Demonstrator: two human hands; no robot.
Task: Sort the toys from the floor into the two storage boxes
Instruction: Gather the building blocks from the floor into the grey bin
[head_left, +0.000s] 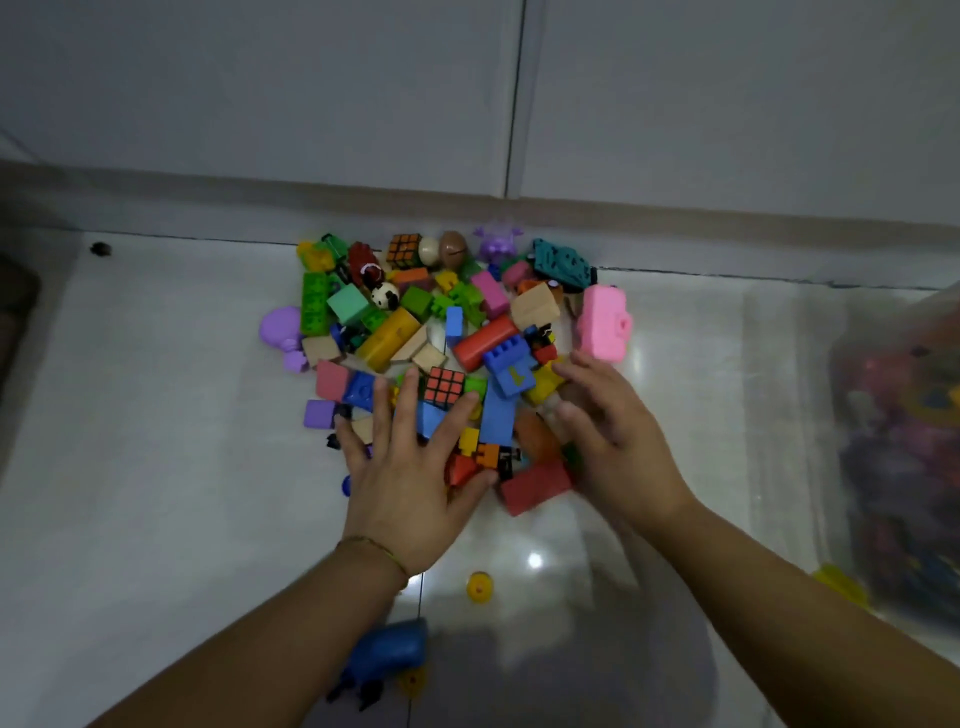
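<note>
Two bare forearms enter from 6 o'clock; by the left one lie one blue toy animal (387, 652) and one yellow disc (479, 587). Left hand (410, 467), fingers spread straight, presses flat on the toy pile (454, 325). Right hand (608, 426), fingers relaxed and blurred, touches the pile's 4 o'clock edge. The hands are apart and grip nothing. The pile, at centre, includes a near puzzle cube (444, 387) between left fingertips, a far puzzle cube (405, 251) at 12 o'clock, one pink case (602, 322) at 2 o'clock and one red cylinder (485, 340), long axis 8-to-2 o'clock. One translucent storage box (893, 467) holding toys stands at 3 o'clock. Surface: glossy pale floor tiles (156, 415); skirting board (260, 195) and grey panelled wall (260, 78) lie beyond.
</note>
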